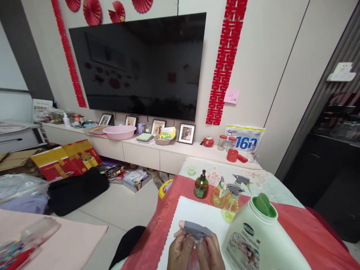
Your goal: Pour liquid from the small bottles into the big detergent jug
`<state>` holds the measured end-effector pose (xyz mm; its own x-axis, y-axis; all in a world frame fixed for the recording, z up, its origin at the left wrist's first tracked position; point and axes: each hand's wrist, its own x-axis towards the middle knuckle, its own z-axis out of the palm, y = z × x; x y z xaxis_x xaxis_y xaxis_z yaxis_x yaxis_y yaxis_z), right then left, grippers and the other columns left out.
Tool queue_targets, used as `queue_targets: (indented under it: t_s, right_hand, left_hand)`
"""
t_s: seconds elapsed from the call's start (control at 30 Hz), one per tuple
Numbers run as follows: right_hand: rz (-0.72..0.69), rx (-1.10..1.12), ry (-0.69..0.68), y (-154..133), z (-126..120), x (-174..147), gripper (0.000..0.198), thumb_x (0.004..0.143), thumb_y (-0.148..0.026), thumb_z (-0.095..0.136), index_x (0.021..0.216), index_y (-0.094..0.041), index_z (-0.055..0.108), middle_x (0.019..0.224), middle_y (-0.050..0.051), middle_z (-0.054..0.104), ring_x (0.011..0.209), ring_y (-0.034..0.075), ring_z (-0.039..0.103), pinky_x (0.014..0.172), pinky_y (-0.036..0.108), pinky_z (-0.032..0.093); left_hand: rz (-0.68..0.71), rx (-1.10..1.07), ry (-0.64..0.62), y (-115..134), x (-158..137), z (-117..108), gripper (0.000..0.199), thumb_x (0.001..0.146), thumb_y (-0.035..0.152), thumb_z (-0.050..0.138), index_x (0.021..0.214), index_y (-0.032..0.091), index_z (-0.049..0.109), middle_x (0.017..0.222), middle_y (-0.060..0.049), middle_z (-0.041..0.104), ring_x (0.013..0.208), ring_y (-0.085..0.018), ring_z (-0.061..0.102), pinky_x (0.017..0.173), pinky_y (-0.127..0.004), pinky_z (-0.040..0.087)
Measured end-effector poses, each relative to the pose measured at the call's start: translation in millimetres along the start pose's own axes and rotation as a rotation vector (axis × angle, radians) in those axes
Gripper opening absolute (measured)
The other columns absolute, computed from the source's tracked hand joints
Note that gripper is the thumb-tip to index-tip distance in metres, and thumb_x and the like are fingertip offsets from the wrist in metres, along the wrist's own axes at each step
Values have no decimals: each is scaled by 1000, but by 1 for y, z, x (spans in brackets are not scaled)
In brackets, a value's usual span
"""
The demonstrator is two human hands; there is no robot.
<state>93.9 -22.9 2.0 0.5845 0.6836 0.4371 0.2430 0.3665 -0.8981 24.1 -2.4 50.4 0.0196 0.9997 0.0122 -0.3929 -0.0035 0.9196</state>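
Both of my hands are at the lower middle, closed around a grey trigger spray head (197, 229) with a pale pink nozzle pointing left. My left hand (177, 252) pinches its left side, and my right hand (211, 252) grips the right side, thumbs close together beneath it. Something pinkish shows between the hands, mostly hidden. Right beside them stands a large pale green detergent jug (244, 240), uncapped, with a green spout. Behind are an orange spray bottle (217, 195), another spray bottle (231, 205) with yellow liquid, and a dark green pump bottle (201, 186).
A white scallop-edged mat (180, 215) lies on the red tablecloth (160, 228). A small green cup (191, 171) stands farther back. Along the wall, a low cabinet (140, 152) bears a pink basin (119, 132), picture frames and jars. Boxes and bags crowd the floor at left.
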Motion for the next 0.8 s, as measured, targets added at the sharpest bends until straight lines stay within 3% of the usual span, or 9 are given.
queue_targets:
  t_s: [0.13, 0.27, 0.37, 0.5, 0.63, 0.8]
  right_hand:
    - [-23, -2, 19, 2, 1, -1, 41, 100, -57, 56, 110, -19, 68, 117, 11, 63, 105, 23, 63, 93, 30, 52]
    - [-73, -39, 48, 2, 4, -3, 40, 103, -53, 50, 113, -18, 65, 119, 12, 62, 105, 24, 63, 88, 31, 54]
    - [-121, -54, 86, 3, 6, -4, 40, 104, -54, 48, 115, -19, 64, 120, 11, 60, 111, 24, 60, 94, 32, 50]
    - [-156, -40, 95, 2, 8, -2, 35, 100, -52, 54, 112, -20, 62, 113, 8, 60, 107, 21, 59, 91, 29, 48]
    - [-136, 1, 73, -3, 7, -3, 33, 98, -50, 57, 109, -19, 64, 110, 8, 60, 101, 21, 60, 87, 29, 50]
    - [-126, 19, -14, -13, 0, -3, 43, 103, -54, 49, 121, -20, 68, 118, 12, 59, 106, 24, 62, 88, 32, 54]
  left_hand:
    - [-58, -18, -86, -2, -3, -4, 57, 67, 69, 81, 85, 15, 80, 89, -13, 78, 88, -29, 72, 83, -34, 56]
    - [-61, -14, -40, -2, -8, -2, 57, 63, 63, 86, 96, 17, 78, 105, -13, 78, 104, -32, 71, 93, -34, 55]
    - [-53, -5, -11, 3, -11, 6, 56, 60, 52, 90, 100, 17, 74, 96, -12, 78, 93, -29, 72, 85, -34, 57]
    - [-3, -10, 19, 13, -12, 14, 43, 62, 44, 88, 91, 18, 70, 86, -9, 75, 81, -25, 70, 75, -32, 56]
    - [6, -38, 24, 16, -13, 12, 44, 61, 48, 88, 89, 18, 72, 83, -8, 75, 76, -24, 69, 75, -33, 57]
    - [45, -22, 29, 12, -13, 8, 52, 61, 61, 87, 89, 19, 77, 90, -10, 77, 85, -28, 71, 79, -35, 58]
